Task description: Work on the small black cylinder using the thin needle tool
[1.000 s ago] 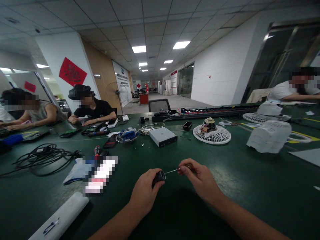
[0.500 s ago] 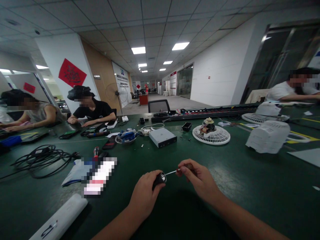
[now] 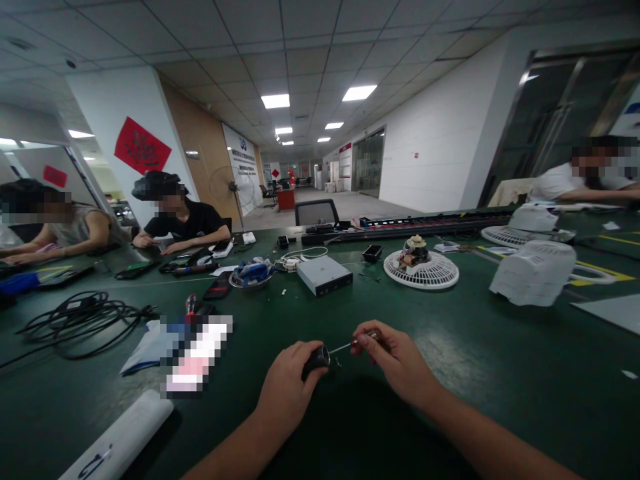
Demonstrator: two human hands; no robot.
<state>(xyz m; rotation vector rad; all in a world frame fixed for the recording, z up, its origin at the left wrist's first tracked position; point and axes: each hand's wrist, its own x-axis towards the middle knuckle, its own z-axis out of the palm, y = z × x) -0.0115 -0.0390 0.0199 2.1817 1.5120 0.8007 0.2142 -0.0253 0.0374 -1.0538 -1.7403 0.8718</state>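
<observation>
My left hand (image 3: 291, 381) is closed around a short black cylinder (image 3: 318, 360), its open end turned toward the right. In my right hand (image 3: 393, 357) is a screwdriver (image 3: 370, 336), gripped by its brownish handle between thumb and fingers. The thin metal shaft points left, and its tip is at the cylinder's open rim; I cannot tell how far inside it reaches. Just below the shaft, beside the rim, is a small thin piece (image 3: 337, 362), too small to name. Both hands are over the green table (image 3: 350, 427).
Ahead lie a grey disc drive (image 3: 324, 275), a white fan grille with a motor (image 3: 420, 270) and a white housing (image 3: 536, 273). On the left are a coiled black cable (image 3: 83, 320), a red-handled screwdriver (image 3: 191, 307) and a white case (image 3: 120, 437). Other people sit around the table.
The cylinder's open end has turned slightly and looks darker inside; the pale part seen there earlier no longer shows. A small thin piece now appears below the screwdriver shaft.
</observation>
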